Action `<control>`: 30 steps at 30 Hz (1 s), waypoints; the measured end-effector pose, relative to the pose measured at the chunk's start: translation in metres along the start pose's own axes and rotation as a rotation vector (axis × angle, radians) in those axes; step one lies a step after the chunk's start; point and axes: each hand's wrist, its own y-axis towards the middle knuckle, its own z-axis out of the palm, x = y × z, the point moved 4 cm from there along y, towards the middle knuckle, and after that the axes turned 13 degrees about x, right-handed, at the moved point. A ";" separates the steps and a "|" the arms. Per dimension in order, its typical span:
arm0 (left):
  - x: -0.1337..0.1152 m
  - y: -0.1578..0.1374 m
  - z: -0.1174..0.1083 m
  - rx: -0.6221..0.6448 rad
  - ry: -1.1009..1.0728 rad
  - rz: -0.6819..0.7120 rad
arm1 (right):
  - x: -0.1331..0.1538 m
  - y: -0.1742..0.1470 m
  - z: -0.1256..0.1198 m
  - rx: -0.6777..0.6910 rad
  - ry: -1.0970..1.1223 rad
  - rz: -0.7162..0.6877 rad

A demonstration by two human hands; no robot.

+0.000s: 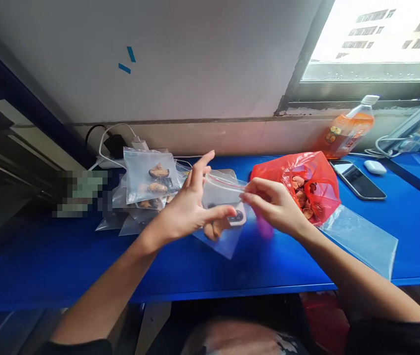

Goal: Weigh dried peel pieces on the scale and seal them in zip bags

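A clear zip bag [219, 195] with a red line along its seal hangs tilted above the blue table, a few brown dried pieces [212, 230] low in it. My right hand [274, 202] pinches the bag's upper right corner between thumb and fingertips. At the bag's left side is my left hand [191, 202], its index finger raised and thumb stretched across the bag's front, wide apart. Whether its other fingers touch the bag is hidden. Behind the bag shows part of a pale pink device [238, 215] with a dark display.
Filled zip bags [150, 172] are piled at left. A red plastic bag [280, 170] holds brown dried pieces [306, 199]. An empty clear bag [361, 241], a phone [361, 181], a white earphone case [375, 167] and an orange drink bottle [348, 130] are at right.
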 end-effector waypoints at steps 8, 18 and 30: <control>0.027 0.013 0.011 -0.049 -0.382 -0.093 | -0.035 -0.010 -0.012 -0.226 0.399 0.051; 0.022 0.006 0.015 -0.180 -0.232 -0.031 | -0.045 -0.010 -0.009 -0.201 0.135 0.098; -0.003 -0.012 0.047 -0.097 0.069 0.166 | 0.003 -0.020 0.019 -0.023 -0.508 -0.207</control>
